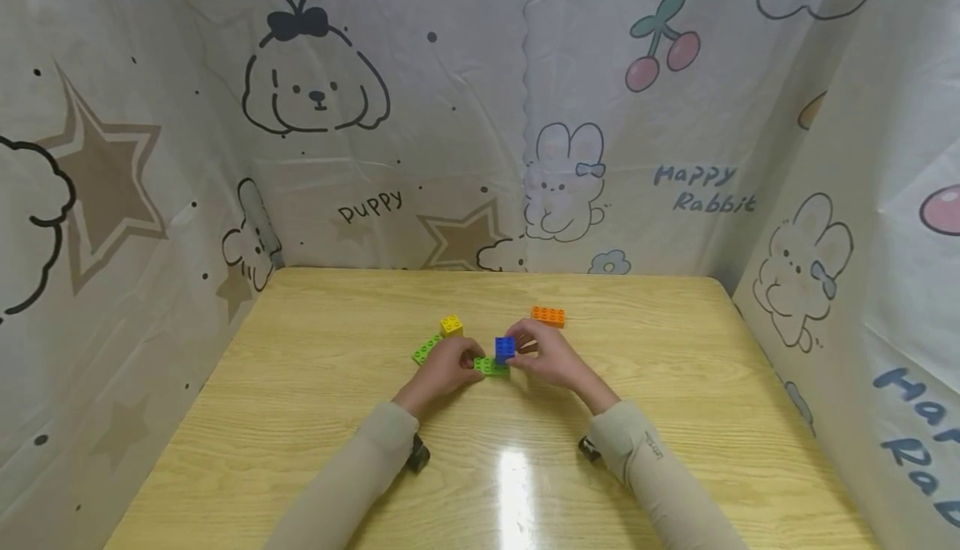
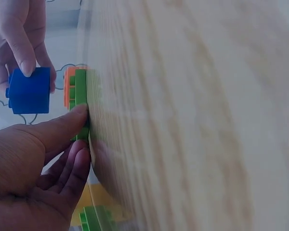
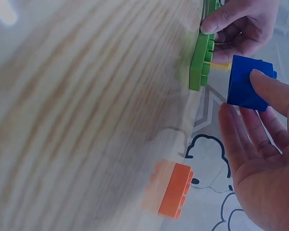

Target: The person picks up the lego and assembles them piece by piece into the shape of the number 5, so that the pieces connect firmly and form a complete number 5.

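Note:
My right hand (image 1: pixel 551 357) pinches a square blue building brick (image 1: pixel 505 349) between thumb and fingers. In the right wrist view the blue brick (image 3: pixel 251 83) hangs apart from the long green brick (image 3: pixel 201 65), just above its studs. That green brick (image 1: pixel 489 366) lies flat on the table, studs up. At its left end, my left hand (image 1: pixel 444 367) pinches it between thumb and fingers, also seen in the left wrist view, where the thumb presses the green brick (image 2: pixel 80 89) from one side.
A second green brick (image 1: pixel 427 349) lies left of my left hand, partly hidden by it. Touching or close beside it stands a yellow brick (image 1: pixel 451 326). An orange brick (image 1: pixel 548 317) lies behind my right hand. Printed cloth walls surround the wooden table (image 1: pixel 315 417).

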Demonstrator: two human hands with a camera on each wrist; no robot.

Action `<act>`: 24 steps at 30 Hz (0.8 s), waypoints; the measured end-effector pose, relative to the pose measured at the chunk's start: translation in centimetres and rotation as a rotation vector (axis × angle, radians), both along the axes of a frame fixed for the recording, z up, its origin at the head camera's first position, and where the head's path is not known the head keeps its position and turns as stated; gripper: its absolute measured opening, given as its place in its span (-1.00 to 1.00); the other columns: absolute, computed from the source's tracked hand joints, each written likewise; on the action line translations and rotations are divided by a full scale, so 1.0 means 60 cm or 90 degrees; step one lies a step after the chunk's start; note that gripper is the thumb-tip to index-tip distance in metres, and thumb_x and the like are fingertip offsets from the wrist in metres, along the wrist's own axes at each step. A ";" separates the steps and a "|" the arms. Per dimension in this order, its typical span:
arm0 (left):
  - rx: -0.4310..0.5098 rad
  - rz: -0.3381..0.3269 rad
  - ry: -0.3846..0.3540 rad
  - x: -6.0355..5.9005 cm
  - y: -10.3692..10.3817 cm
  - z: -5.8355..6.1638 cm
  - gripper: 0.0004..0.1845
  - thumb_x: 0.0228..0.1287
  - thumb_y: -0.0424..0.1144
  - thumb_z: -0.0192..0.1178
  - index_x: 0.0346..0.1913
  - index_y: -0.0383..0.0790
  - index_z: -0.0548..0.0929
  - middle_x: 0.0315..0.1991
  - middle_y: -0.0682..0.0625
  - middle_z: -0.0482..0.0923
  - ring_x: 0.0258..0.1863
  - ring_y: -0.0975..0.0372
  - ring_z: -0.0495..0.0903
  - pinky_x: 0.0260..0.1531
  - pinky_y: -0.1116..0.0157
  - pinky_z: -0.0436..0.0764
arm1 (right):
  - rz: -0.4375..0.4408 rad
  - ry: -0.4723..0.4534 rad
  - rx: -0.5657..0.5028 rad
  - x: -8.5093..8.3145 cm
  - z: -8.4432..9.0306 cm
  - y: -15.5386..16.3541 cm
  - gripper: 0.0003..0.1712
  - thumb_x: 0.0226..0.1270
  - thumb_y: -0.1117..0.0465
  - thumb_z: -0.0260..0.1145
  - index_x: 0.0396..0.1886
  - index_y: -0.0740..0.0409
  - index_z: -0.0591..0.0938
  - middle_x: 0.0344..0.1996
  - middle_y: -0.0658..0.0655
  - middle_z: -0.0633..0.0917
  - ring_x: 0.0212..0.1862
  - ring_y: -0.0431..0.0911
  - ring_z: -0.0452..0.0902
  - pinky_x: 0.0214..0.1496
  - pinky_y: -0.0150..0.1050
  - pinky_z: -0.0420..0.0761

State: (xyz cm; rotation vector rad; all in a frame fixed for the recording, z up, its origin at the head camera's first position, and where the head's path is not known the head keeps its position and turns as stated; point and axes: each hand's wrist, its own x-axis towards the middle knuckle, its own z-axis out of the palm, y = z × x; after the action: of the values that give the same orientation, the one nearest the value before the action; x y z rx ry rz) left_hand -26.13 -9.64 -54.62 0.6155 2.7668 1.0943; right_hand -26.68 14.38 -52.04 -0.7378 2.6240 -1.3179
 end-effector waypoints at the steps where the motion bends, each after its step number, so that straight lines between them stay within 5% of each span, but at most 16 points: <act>1: 0.000 0.001 -0.001 -0.001 0.001 0.000 -0.69 0.18 -0.27 0.54 -0.03 -0.21 0.76 -0.30 0.03 0.63 -0.32 0.29 0.51 -0.23 0.34 0.57 | -0.002 -0.002 0.002 0.000 0.000 0.000 -0.61 0.27 0.35 0.51 0.07 0.12 0.64 -0.02 0.11 0.73 0.03 0.01 0.69 0.16 -0.05 0.73; 24: 0.009 -0.008 -0.004 -0.007 0.009 0.004 -0.71 0.17 -0.30 0.54 -0.05 -0.24 0.77 -0.30 -0.01 0.66 -0.35 0.29 0.51 -0.25 0.33 0.58 | -0.022 -0.042 0.034 -0.004 -0.013 -0.007 -0.63 0.28 0.35 0.51 0.04 0.14 0.63 -0.04 0.14 0.73 0.03 0.06 0.70 0.12 -0.03 0.74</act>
State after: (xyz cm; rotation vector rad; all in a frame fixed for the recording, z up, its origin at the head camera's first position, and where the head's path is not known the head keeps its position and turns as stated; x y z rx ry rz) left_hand -26.54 -9.12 -54.41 0.6282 2.7483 1.1113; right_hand -26.95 13.97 -52.80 -0.6334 2.6205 -1.2529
